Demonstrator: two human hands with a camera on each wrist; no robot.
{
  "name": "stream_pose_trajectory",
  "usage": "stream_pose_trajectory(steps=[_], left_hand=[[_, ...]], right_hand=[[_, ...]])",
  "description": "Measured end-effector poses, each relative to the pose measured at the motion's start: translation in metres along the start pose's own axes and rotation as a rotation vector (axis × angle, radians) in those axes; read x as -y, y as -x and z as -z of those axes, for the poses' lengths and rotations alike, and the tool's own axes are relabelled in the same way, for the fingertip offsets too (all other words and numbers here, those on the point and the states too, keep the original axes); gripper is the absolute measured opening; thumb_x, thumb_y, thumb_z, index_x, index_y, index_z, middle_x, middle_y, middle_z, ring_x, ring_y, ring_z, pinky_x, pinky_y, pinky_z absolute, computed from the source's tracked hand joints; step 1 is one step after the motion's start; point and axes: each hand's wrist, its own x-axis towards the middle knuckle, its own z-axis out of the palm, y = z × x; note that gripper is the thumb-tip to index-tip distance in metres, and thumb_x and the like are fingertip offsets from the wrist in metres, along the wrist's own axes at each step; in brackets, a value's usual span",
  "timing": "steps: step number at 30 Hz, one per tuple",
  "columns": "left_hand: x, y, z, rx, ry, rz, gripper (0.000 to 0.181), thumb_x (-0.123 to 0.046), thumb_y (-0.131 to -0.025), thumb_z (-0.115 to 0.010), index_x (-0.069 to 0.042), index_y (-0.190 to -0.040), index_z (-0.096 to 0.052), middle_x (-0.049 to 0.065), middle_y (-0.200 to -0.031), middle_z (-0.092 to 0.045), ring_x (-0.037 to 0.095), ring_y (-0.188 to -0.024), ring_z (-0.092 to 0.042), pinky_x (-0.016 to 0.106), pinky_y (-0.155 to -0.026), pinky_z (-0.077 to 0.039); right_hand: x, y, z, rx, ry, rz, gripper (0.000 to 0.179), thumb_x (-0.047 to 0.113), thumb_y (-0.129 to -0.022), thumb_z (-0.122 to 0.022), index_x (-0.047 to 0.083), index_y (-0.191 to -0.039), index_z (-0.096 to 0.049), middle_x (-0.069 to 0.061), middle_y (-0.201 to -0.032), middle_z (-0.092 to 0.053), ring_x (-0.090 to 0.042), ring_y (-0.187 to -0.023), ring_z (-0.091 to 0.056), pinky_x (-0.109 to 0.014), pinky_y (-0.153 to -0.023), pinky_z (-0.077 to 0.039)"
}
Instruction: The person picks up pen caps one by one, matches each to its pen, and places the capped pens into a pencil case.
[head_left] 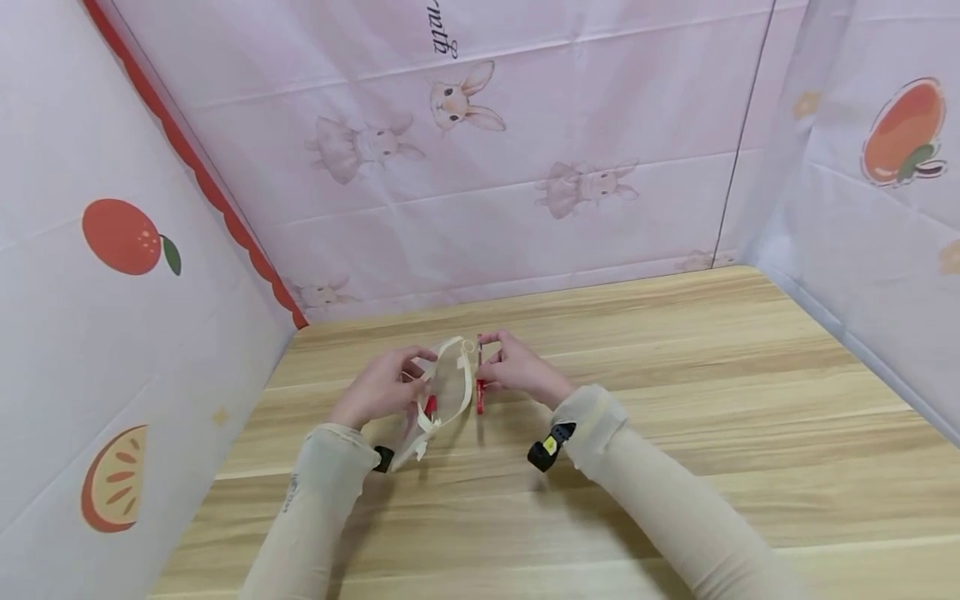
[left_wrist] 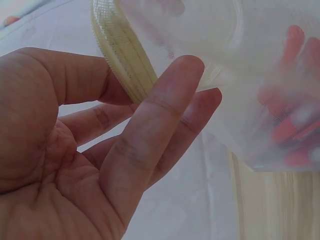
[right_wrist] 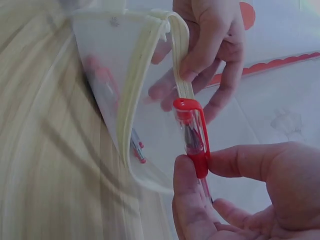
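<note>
A see-through mesh zip pouch (head_left: 469,385) with a cream zipper edge stands tilted, its mouth gaping toward the right. My left hand (head_left: 386,383) pinches one side of the zipper strip (left_wrist: 125,55) between thumb and fingers. Red pens (right_wrist: 102,75) show through the mesh, lying low inside the pouch. Just outside the mouth, my right hand (head_left: 517,367) grips a clear-barrelled pen with a red cap (right_wrist: 200,160) by thumb and fingers. Seen from the right wrist, the pen's capped end overlaps the far zipper edge.
The pouch and both hands are over a light wood-grain table (head_left: 675,392). Printed cloth walls (head_left: 525,200) rise at the back and both sides. Black wrist cameras (head_left: 551,446) are strapped at the cuffs.
</note>
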Motion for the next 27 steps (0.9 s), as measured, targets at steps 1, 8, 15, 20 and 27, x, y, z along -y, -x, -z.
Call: stream_pose_trajectory(steps=[1,8,15,20,27], left_hand=[[0.0,-0.001,0.0,0.003,0.003,-0.001,0.04,-0.009,-0.103,-0.066,-0.01,-0.143,-0.063,0.02,-0.119,-0.077,0.025,-0.103,-0.075,0.047,-0.094,-0.061],[-0.001,-0.004,-0.002,0.004,0.023,-0.011,0.04,-0.006,-0.102,-0.066,-0.007,-0.142,-0.063,0.015,-0.113,-0.078,0.024,-0.101,-0.075,0.042,-0.089,-0.062],[-0.002,-0.004,0.0,0.002,0.037,-0.002,0.041,-0.005,-0.102,-0.065,-0.006,-0.143,-0.063,0.016,-0.112,-0.078,0.023,-0.099,-0.075,0.045,-0.092,-0.061],[-0.003,-0.005,0.001,0.012,0.083,0.005,0.041,-0.001,-0.103,-0.062,-0.005,-0.144,-0.061,0.02,-0.114,-0.076,0.023,-0.089,-0.075,0.047,-0.079,-0.065],[-0.004,-0.006,0.002,0.029,0.145,0.016,0.043,0.001,-0.103,-0.06,-0.003,-0.146,-0.059,0.028,-0.119,-0.073,0.022,-0.081,-0.074,0.05,-0.074,-0.066]], right_hand=[[0.001,-0.001,-0.002,-0.004,0.0,0.0,0.068,0.001,-0.098,-0.069,0.001,-0.159,-0.037,-0.017,-0.112,-0.065,-0.021,-0.09,-0.072,-0.041,-0.093,-0.065],[0.001,-0.013,-0.019,-0.026,-0.015,0.0,0.066,-0.001,-0.098,-0.067,-0.002,-0.156,-0.035,-0.019,-0.107,-0.069,-0.022,-0.082,-0.073,-0.044,-0.091,-0.065],[0.002,-0.022,-0.035,-0.036,0.007,0.004,0.063,-0.004,-0.097,-0.066,-0.001,-0.153,-0.037,-0.022,-0.105,-0.072,-0.021,-0.081,-0.074,-0.036,-0.081,-0.066],[0.004,-0.024,-0.039,-0.087,0.099,0.006,0.062,0.0,-0.095,-0.068,0.0,-0.152,-0.042,-0.012,-0.096,-0.065,-0.02,-0.081,-0.072,-0.03,-0.076,-0.062],[0.005,-0.025,-0.043,-0.109,0.142,-0.001,0.059,0.006,-0.099,-0.068,0.0,-0.151,-0.043,-0.017,-0.107,-0.066,-0.026,-0.089,-0.075,-0.033,-0.08,-0.063]])
